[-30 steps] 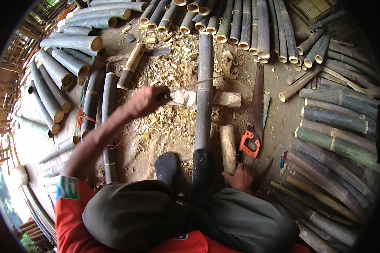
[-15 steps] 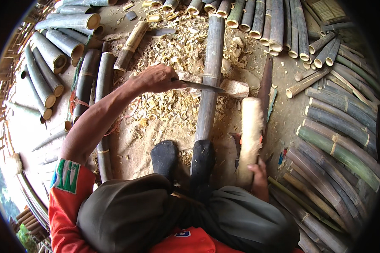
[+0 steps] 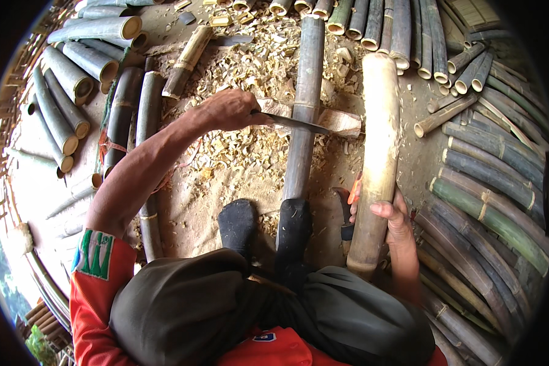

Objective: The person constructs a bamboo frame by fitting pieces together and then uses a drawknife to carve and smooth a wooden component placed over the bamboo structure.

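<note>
My left hand [image 3: 229, 110] is closed round the handle of a large knife [image 3: 293, 123]. The dark blade lies across a grey-green bamboo pole [image 3: 306, 70], just below a joint. My socked foot rests on the pole's near end. To the right, my right hand [image 3: 391, 215] grips the lower part of a thick wooden club [image 3: 381, 122], which is pale and rough at its upper part and browner below. The club stands apart from the blade. A pale wooden block [image 3: 340, 123] lies beneath the pole, partly hidden by it.
Curled shavings [image 3: 259, 67] cover the floor around the pole. Cut bamboo lengths lie stacked at the left [image 3: 79, 79], the far side [image 3: 402, 30] and the right [image 3: 500, 189]. Beside my right hand is an orange-marked tool [image 3: 354, 188], mostly hidden.
My right hand has risen from near my knee, lifting the club farther forward and to the right. My left hand and the knife have hardly moved.
</note>
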Demonstrator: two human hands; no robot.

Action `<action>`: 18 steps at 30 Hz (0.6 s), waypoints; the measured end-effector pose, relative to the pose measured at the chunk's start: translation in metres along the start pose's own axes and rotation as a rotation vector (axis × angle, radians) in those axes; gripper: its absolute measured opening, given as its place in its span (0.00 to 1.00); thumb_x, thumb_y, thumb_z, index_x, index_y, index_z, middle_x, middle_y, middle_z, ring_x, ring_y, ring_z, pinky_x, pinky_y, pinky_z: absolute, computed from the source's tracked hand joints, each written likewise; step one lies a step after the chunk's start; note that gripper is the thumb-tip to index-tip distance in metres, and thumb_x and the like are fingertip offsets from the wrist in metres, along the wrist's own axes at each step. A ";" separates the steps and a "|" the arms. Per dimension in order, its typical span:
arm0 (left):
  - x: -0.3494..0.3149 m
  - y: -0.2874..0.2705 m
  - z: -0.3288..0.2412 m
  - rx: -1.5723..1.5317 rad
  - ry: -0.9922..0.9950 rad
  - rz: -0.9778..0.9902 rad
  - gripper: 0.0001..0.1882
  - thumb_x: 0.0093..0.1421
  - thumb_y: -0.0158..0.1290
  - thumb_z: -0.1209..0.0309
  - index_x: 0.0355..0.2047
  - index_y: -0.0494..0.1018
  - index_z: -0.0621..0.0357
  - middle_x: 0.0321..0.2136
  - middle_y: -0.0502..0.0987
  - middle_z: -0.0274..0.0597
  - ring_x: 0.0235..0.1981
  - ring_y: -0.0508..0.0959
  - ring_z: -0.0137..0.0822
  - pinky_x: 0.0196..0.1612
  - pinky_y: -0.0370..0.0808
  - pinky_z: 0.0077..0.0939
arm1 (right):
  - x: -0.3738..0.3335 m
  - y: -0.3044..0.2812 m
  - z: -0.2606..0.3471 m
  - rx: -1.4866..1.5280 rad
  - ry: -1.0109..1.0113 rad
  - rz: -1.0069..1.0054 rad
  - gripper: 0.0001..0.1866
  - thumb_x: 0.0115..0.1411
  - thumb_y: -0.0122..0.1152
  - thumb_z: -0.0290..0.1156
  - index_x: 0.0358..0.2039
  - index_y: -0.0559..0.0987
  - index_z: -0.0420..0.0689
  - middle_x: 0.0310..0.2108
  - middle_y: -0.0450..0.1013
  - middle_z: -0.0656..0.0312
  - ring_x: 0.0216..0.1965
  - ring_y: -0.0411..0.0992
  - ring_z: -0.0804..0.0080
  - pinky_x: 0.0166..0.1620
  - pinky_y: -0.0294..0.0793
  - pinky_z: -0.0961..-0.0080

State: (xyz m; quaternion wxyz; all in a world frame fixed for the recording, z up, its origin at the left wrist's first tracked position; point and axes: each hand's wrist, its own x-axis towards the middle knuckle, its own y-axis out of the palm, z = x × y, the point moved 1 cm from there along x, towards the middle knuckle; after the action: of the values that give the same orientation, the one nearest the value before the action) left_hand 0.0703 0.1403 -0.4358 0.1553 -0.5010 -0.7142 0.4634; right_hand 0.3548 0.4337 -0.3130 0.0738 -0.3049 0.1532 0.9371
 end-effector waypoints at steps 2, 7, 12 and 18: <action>-0.002 0.000 0.002 -0.011 0.040 -0.050 0.32 0.68 0.53 0.40 0.28 0.84 0.58 0.14 0.76 0.39 0.14 0.76 0.35 0.20 0.75 0.37 | 0.004 0.004 0.009 -0.074 -0.012 0.022 0.49 0.46 0.72 0.39 0.67 0.61 0.37 0.43 0.73 0.52 0.36 0.80 0.59 0.39 0.87 0.58; -0.002 -0.006 -0.006 -0.003 -0.012 -0.009 0.26 0.69 0.57 0.45 0.34 0.87 0.56 0.15 0.79 0.41 0.16 0.78 0.35 0.22 0.76 0.39 | 0.004 0.011 0.026 -0.157 -0.011 0.053 0.54 0.44 0.72 0.37 0.71 0.56 0.38 0.43 0.73 0.51 0.36 0.80 0.61 0.38 0.85 0.61; -0.007 0.002 -0.002 0.092 0.026 -0.105 0.26 0.68 0.57 0.44 0.33 0.87 0.55 0.14 0.79 0.38 0.13 0.76 0.33 0.17 0.73 0.35 | -0.004 0.029 0.062 -0.253 -0.124 -0.003 0.57 0.45 0.73 0.32 0.74 0.53 0.35 0.49 0.74 0.51 0.42 0.80 0.64 0.48 0.82 0.66; -0.004 0.006 -0.002 0.096 0.038 -0.092 0.29 0.67 0.56 0.40 0.30 0.86 0.55 0.12 0.76 0.36 0.11 0.72 0.32 0.14 0.71 0.32 | 0.049 0.017 0.038 -0.804 -0.414 -0.121 0.56 0.52 0.73 0.31 0.75 0.49 0.32 0.64 0.68 0.40 0.64 0.71 0.55 0.66 0.71 0.60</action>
State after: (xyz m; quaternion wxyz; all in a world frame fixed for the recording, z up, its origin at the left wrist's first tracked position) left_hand 0.0766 0.1382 -0.4385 0.2140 -0.4685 -0.7102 0.4800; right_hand 0.2907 0.4325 -0.3094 0.0331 -0.1240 -0.2589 0.9573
